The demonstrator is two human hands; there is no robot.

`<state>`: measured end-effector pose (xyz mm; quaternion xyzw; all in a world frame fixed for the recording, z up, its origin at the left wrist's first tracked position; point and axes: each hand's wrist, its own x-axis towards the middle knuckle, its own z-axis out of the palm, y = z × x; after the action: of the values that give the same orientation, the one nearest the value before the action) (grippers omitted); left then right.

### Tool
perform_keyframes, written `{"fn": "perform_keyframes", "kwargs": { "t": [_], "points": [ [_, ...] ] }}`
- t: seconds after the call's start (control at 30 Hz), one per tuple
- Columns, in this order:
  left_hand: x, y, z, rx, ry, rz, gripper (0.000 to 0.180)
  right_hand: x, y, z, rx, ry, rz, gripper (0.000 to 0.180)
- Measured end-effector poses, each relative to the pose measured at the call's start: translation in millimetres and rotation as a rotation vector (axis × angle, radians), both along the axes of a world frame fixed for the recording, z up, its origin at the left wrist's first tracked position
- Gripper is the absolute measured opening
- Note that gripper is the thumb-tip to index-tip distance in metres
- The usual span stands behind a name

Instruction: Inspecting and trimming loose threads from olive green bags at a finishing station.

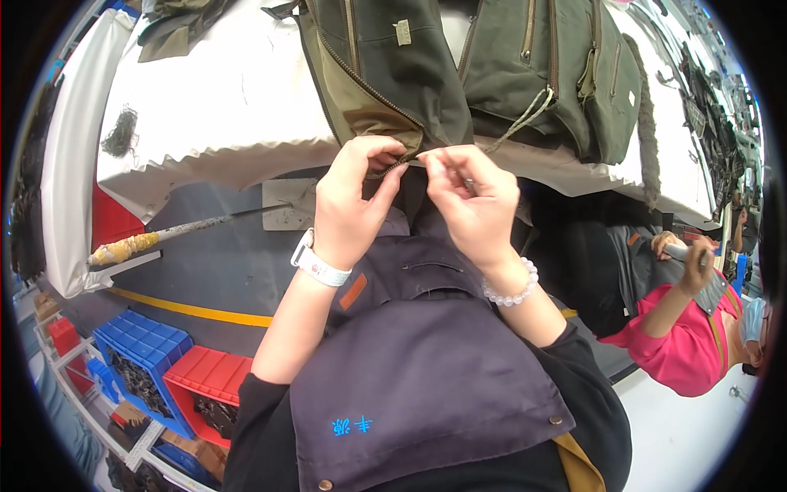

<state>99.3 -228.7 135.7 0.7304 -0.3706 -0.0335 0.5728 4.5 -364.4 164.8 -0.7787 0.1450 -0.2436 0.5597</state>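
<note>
Jacket (385,74), dark olive, hangs over the desk's (221,107) near edge, its zip hem pinched by left hand (352,205) and right hand (471,201); zip inspection appears underway, and the next move likely calls for steady grip.

Second olive garment (566,74) lies on the white table cover (221,107), up and right of the hands. Clump of dark thread (121,131) on the cover, far left of them. Wrapped pole (164,236) runs under the table edge, left of the hands. Yellow floor line (188,309) below it. Blue crate (139,344) and red crate (209,381) sit lower left. Co-worker in pink sleeve (676,344) stands to the right.
</note>
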Motion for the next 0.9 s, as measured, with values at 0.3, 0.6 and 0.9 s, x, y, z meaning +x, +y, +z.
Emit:
{"fn": "perform_keyframes", "kwargs": {
  "t": [0.3,0.6,0.9],
  "points": [
    [5.2,2.3,0.0,-0.118,0.306,-0.016,0.025,-24.6,-19.7,-17.7,-0.098,-0.225,0.058,0.011],
    [15.1,12.1,-4.8,-0.136,0.234,-0.141,0.026,36.5,-4.3,34.4,-0.404,-0.219,0.060,0.059],
    [37.4,88.4,-9.5,0.273,-0.104,0.268,0.013,85.5,-23.6,19.6,-0.361,0.108,0.286,0.053]
  ]
}}
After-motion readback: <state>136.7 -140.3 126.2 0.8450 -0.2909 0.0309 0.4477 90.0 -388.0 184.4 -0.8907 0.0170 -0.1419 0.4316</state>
